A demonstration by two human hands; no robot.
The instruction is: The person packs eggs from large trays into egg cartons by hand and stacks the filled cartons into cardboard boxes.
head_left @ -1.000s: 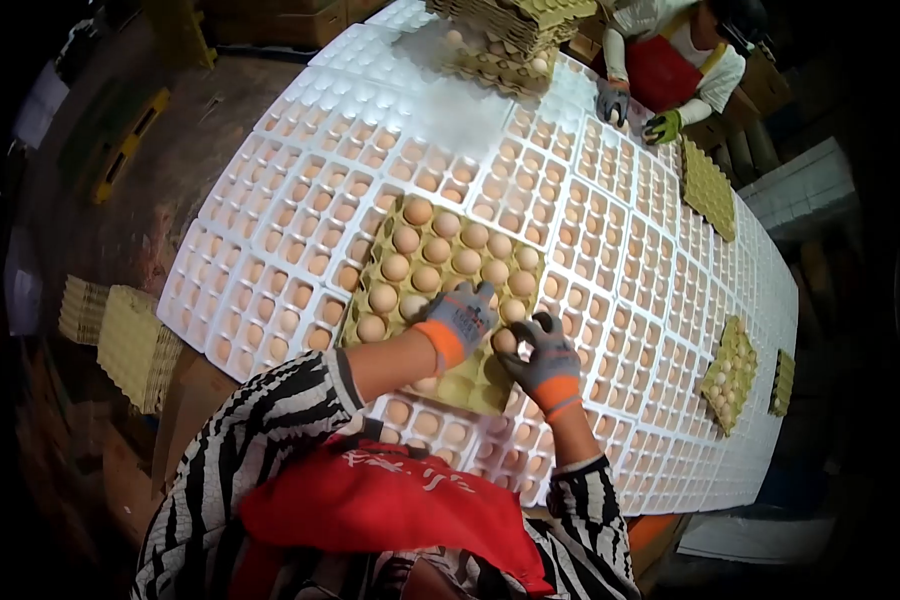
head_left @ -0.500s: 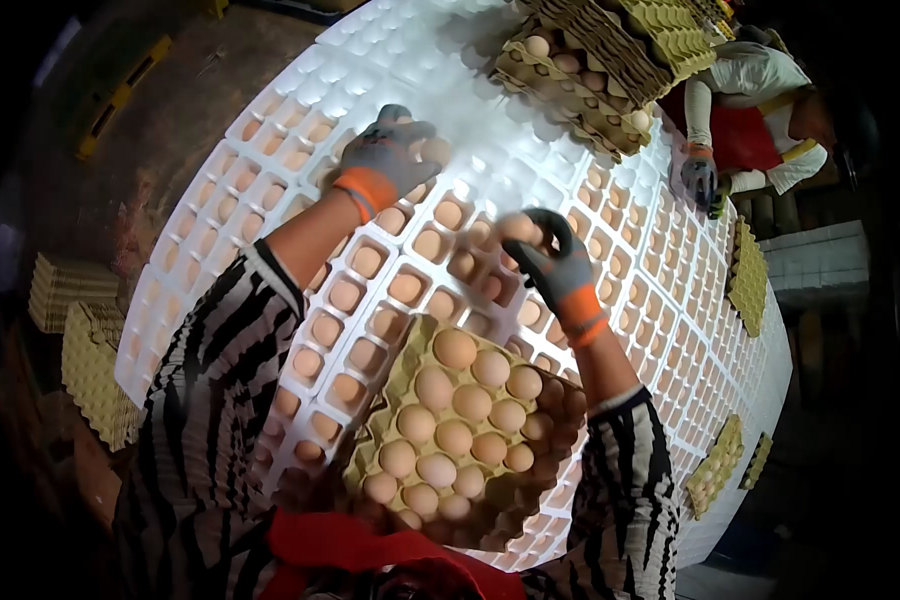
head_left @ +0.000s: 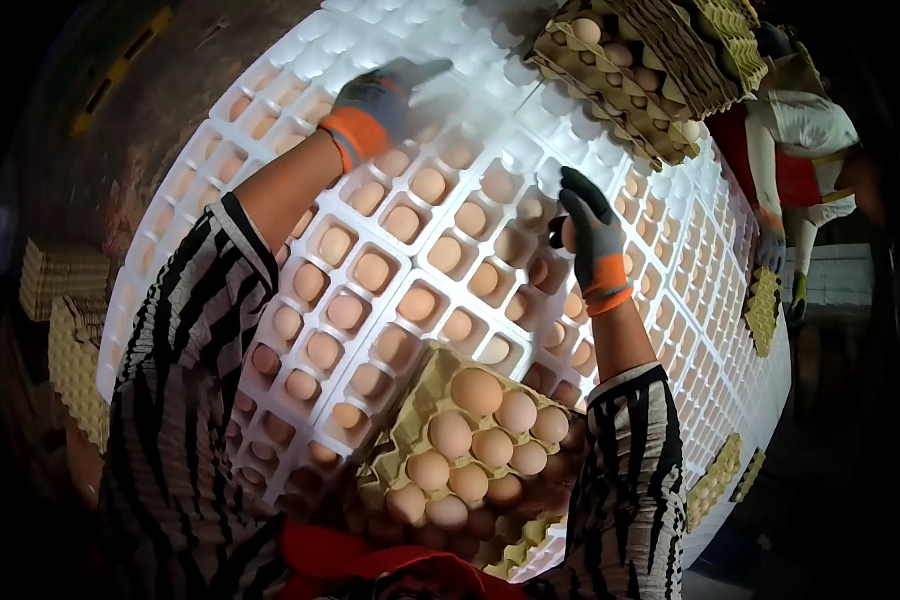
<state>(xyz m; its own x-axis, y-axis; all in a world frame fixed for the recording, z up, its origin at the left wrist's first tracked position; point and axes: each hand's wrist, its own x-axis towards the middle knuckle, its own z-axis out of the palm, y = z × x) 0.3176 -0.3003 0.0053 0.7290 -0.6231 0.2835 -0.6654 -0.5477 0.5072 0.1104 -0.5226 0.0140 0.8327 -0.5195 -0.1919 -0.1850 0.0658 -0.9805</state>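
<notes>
My left hand (head_left: 378,108), in a grey glove with an orange cuff, is over the far part of a white foam tray (head_left: 413,272). Its fingers look stretched out, slightly smeared by motion, and no egg shows in them. An egg (head_left: 568,234) is partly visible between the thumb and palm of my right hand (head_left: 598,235), gloved alike, its fingers pointing up above the tray pockets. Brown eggs sit in many pockets, such as one egg (head_left: 372,271) near the middle. Close to my body, a pulp egg flat (head_left: 425,385) carries several eggs.
Stacked egg flats (head_left: 635,65) with eggs stand at the far right on the foam trays. Beyond them a co-worker in a red apron (head_left: 800,178) leans in. More pulp flats (head_left: 78,345) are piled at left; another flat (head_left: 715,480) lies at the right edge.
My left hand has moved slightly up and left, and the egg it held no longer shows. My right hand has shifted right, fingers straighter. The view has turned; the near flat appears lower.
</notes>
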